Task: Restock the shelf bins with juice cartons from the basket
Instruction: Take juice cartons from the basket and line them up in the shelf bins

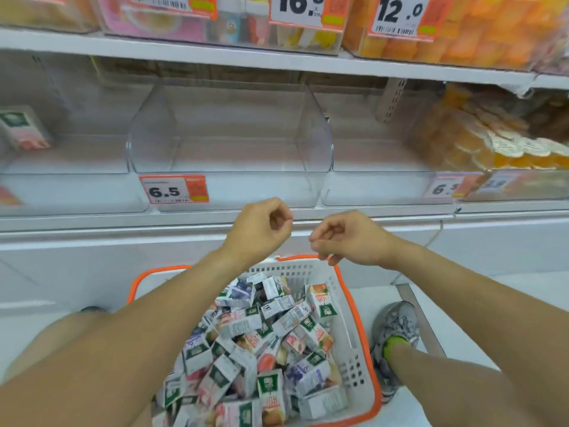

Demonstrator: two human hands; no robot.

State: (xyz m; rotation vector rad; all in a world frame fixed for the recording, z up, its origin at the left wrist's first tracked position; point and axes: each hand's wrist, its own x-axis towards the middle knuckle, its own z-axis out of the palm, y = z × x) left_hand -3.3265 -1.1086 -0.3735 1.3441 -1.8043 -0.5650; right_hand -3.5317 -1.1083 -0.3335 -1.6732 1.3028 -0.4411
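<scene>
Both hands, the left [260, 229] and the right [348, 238], hang above the basket [354, 303] with fingers loosely curled, holding nothing. The cartons [261, 349] lie heaped in the basket (white, orange rim). The clear bin [231, 143] stands on the shelf [215, 218] behind.

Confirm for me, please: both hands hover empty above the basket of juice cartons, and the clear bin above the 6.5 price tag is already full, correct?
Not quite. In the head view the clear bin above the 6.5 price tag is empty. The rest holds: left hand and right hand hover empty above the basket of juice cartons.
</scene>
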